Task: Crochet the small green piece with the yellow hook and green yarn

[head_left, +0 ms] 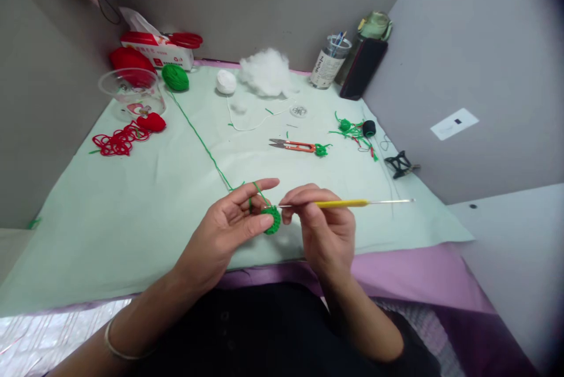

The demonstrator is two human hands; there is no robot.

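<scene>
Between the thumb and fingers of my left hand (227, 221) is a small round green crochet piece (274, 225). Green yarn (202, 143) loops over my raised left index finger and runs back across the cloth to a green yarn ball (175, 77). My right hand (324, 218) grips a crochet hook (343, 204) with a yellow handle and metal ends. One end of the hook meets the top edge of the green piece; the other points right. Whether its tip is inside a stitch is too small to tell.
Orange thread snips (295, 146) lie beyond my hands. White stuffing (268, 73) and a white yarn ball (226, 81) sit farther back. Red yarn (117, 139) and a clear plastic cup (132, 92) are at left. Green scraps, a black thread spool (369, 128) and a phone (364, 68) are at right.
</scene>
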